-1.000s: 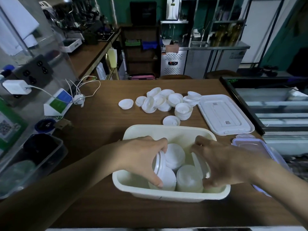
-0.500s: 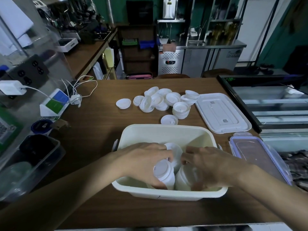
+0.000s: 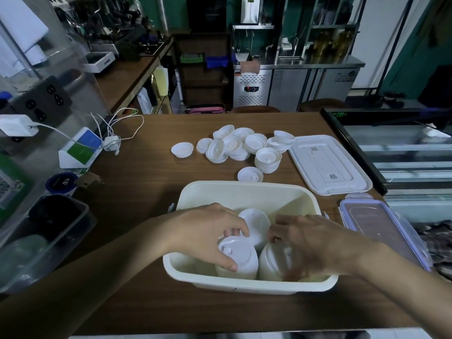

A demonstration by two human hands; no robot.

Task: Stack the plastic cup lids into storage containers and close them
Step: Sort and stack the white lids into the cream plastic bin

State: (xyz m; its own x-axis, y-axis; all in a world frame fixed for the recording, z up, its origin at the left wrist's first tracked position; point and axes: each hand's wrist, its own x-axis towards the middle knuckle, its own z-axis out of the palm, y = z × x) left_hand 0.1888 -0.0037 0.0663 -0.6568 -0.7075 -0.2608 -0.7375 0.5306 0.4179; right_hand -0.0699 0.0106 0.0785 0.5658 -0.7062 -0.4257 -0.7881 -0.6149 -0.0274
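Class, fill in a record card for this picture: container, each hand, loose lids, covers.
Container: cream tub, open
Left hand: grips a lid stack inside tub
Right hand: on second stack, grip blurred
Loose lids: heaped on table behind tub
Covers: white cover and clear cover, right of tub

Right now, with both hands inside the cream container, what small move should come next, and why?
Probably set the lid stack that the left hand grips down upright beside the others in the cream container, then let go. The right hand holds the neighbouring stack, and many loose lids lie on the table behind.
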